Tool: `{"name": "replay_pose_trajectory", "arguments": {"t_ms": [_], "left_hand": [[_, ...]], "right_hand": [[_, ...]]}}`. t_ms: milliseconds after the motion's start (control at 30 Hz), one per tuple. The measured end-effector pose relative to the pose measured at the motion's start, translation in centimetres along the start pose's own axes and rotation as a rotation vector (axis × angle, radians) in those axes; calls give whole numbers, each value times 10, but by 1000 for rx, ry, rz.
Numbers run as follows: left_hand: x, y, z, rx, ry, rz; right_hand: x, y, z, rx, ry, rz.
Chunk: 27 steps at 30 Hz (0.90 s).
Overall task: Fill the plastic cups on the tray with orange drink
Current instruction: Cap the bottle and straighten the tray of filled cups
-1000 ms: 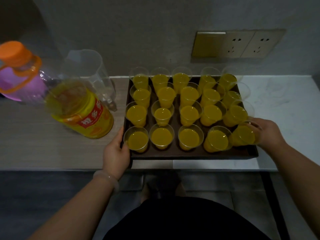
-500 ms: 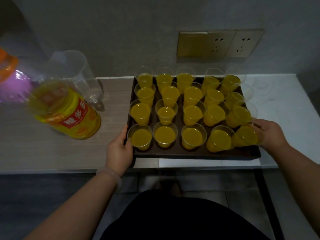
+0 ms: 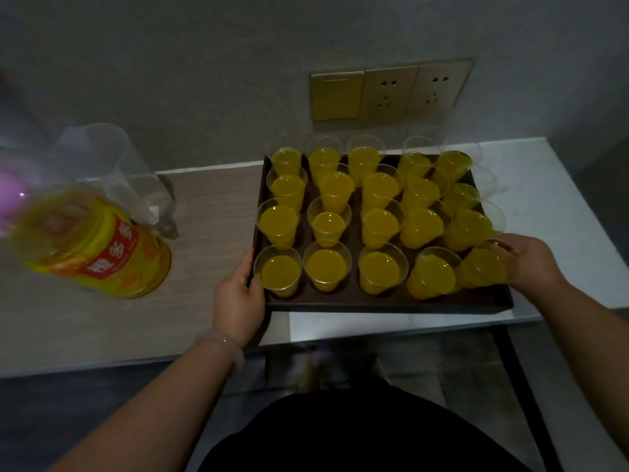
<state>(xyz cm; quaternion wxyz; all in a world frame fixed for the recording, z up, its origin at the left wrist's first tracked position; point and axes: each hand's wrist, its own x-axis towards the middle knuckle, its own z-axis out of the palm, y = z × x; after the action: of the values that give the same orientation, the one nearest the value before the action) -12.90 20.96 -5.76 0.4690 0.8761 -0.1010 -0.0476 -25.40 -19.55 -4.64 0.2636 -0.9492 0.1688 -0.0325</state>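
**Fingers (image 3: 507,245) locked on at both ends of a loaded tray**

Fingers of the right hand (image 3: 531,264) are curled round the outer side of the near-right cup (image 3: 483,267), right at the right rim of the tray (image 3: 374,303). From this angle one cannot tell whether they also catch the rim itself. Over on the other side, the left hand (image 3: 238,301) grips the tray's near-left corner. Its thumb is hooked over the rim just beside the near-left cup, and its other fingers are out of sight beneath. A pale bracelet (image 3: 221,342) sits on that wrist.

And look at the tray: dark brown, flat on the tabletop (image 3: 211,206), straddling the wood-grain stretch and the white stretch, its near rim close to the front edge. On it stand the clear plastic cups (image 3: 381,270), four rows of five, packed close. Every one holds orange drink (image 3: 326,267). The second cup from the left in the third row back sits noticeably lower than its neighbours.

Off to the left, well apart from the tray, is the big drink bottle (image 3: 102,247), yellow with a red label and blurred. A clear plastic jug (image 3: 115,165) is right behind it, and something purple (image 3: 10,202) smears the frame's edge. On the wall above the tray is a gold switch-and-socket plate (image 3: 391,93).
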Motion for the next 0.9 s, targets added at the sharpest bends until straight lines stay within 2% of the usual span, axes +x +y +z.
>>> {"name": "replay_pose_trajectory", "arguments": {"t_ms": [67, 367, 700, 900], "left_hand": [[-1, 6, 9, -7, 16, -20], [-4, 29, 49, -24, 80, -71], [-7, 48, 79, 67, 132, -27], [-8, 51, 80, 63, 116, -68]], "right_hand": [[7, 4, -9, 8, 29, 44], [31, 38, -32, 50, -5, -13], [49, 64, -49, 135, -67, -58], [53, 66, -47, 163, -77, 31]]}}
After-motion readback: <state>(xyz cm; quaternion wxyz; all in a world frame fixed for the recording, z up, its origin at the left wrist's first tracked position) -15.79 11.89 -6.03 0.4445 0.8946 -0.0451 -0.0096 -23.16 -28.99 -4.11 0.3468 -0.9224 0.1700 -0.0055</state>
